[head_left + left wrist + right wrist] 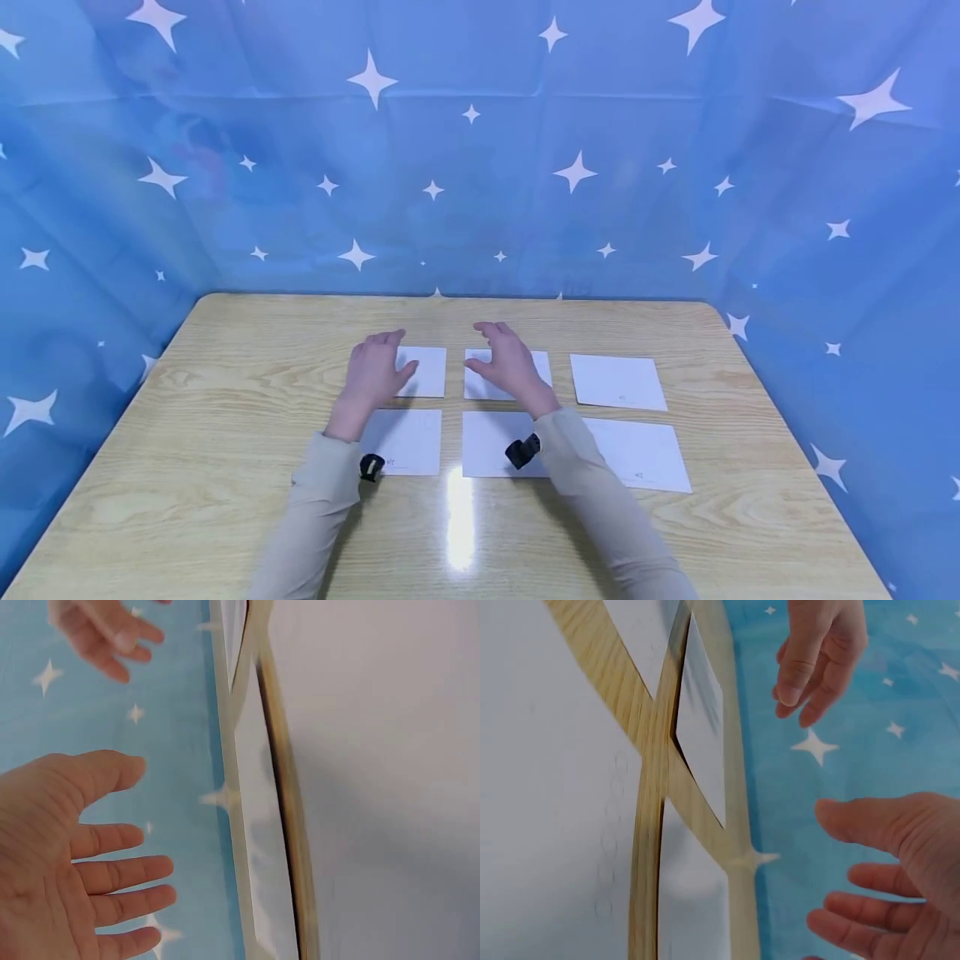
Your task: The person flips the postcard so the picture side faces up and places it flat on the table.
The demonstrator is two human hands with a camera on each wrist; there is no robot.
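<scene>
My left hand [375, 371] hovers over the back-left white sheet [427, 371], covering its left part. My right hand [508, 365] is above the back-middle sheet [483, 390], hiding some of it. Both hands hold nothing. In the left wrist view the left palm [97, 862] shows with fingers spread and thumb apart. The right wrist view shows the right hand [900, 877] with fingers relaxed and extended. In front lie a front-left sheet [412, 437] and a front-middle sheet [491, 446], each partly behind a wrist or its black wrist camera.
To the right lie a back-right sheet [618, 383] and a front-right sheet [637, 454], each with a small mark near its lower edge. All lie on a light wooden table [225, 433]. A blue star-patterned cloth [480, 217] hangs behind and at the sides.
</scene>
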